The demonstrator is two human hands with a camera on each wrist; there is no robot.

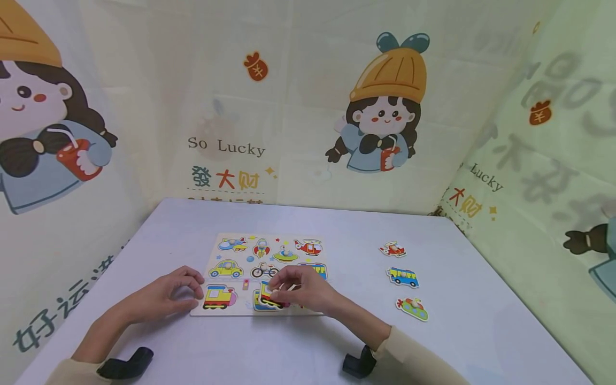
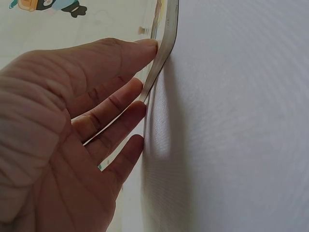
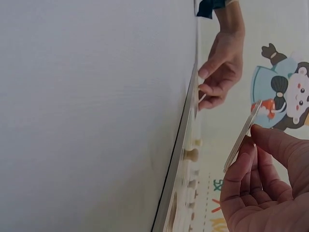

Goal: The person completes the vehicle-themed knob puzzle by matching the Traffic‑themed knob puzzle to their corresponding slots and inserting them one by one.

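Observation:
A wooden puzzle board point(image 1: 243, 313) printed with vehicles lies on the table. My right hand point(image 1: 308, 289) pinches a train puzzle piece point(image 1: 266, 294) between thumb and fingers, raised over the board's lower middle. From the right wrist view the piece point(image 3: 241, 137) appears edge-on, apart from the board point(image 3: 181, 130). Under it, a blue-edged picture point(image 1: 262, 307) is partly covered. A train picture point(image 1: 218, 297) shows at the board's lower left. My left hand point(image 1: 168, 297) has its fingers loosely bent along the board's left edge; in the left wrist view its thumb tip point(image 2: 150, 46) touches the board's corner.
Three loose pieces lie right of the board: a red helicopter point(image 1: 393, 249), a blue bus point(image 1: 403, 277) and a green vehicle point(image 1: 413, 309). Several knobs point(image 3: 191, 154) stick up from the board. Printed cloth point(image 1: 308, 107) hangs behind the white table point(image 1: 356, 224).

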